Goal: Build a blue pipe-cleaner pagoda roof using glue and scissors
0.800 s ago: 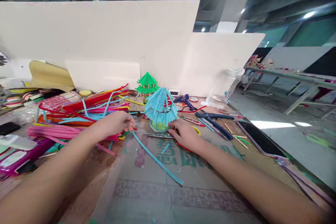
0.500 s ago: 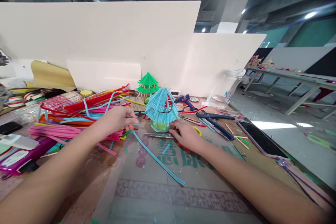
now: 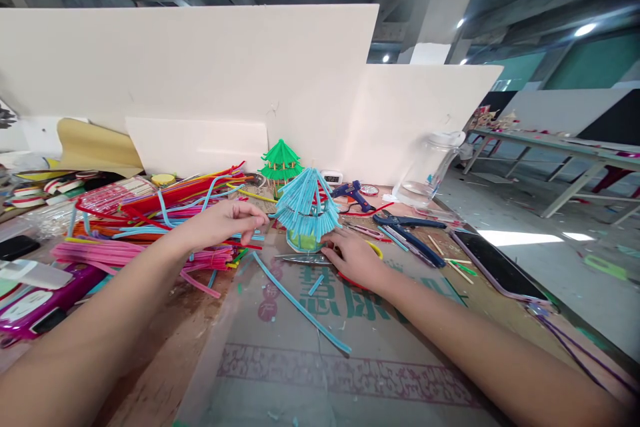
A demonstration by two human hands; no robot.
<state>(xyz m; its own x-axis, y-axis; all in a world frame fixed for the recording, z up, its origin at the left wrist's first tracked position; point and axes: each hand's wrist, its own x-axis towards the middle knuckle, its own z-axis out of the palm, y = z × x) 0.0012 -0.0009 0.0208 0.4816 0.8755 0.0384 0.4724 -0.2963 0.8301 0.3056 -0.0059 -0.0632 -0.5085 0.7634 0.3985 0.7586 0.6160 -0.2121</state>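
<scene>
Blue tiered model (image 3: pixel 307 207): one, centre of frame, apart from left hand (image 3: pixel 225 221), close by fingertips of right hand (image 3: pixel 354 257). Long blue strip (image 3: pixel 300 307): one; short blue strip (image 3: pixel 316 285): one; both lower centre. Scissors (image 3: pixel 303 258): one pair, centre, beside right thumb. Green model (image 3: pixel 281 163): one, behind. Left fingers: loosely parted, empty. Right fingers: bent, grip impossible to tell.
</scene>
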